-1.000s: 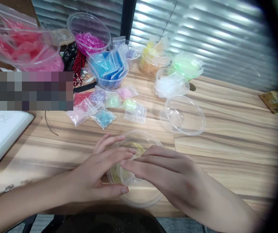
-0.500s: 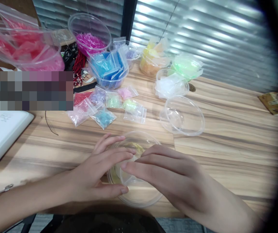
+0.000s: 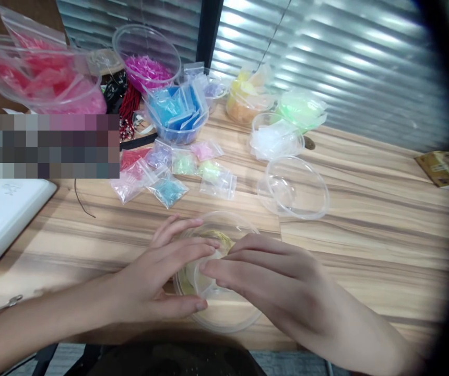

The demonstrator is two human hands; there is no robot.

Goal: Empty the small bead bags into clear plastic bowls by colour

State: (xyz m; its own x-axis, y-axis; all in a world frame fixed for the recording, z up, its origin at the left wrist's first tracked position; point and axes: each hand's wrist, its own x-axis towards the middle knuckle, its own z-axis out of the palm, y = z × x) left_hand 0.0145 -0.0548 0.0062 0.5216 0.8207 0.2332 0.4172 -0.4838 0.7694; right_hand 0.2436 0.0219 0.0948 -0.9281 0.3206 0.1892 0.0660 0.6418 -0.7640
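Left hand (image 3: 152, 284) and right hand (image 3: 275, 284) flat over clear tub (image 3: 224, 313) — bead bags (image 3: 169, 190) behind, wooden table (image 3: 365, 250)

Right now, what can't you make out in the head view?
- Contents of the clear tub near the table edge: covered by the left hand and right hand; only a yellowish blur shows.
- Each hand's grip on it: cannot tell, fingers overlap above the rim.
- Left of the table: a pixelated block hides what lies there.
- Right edge: a dark vignette cuts off the brown packet.
- Small bags: contents too small.
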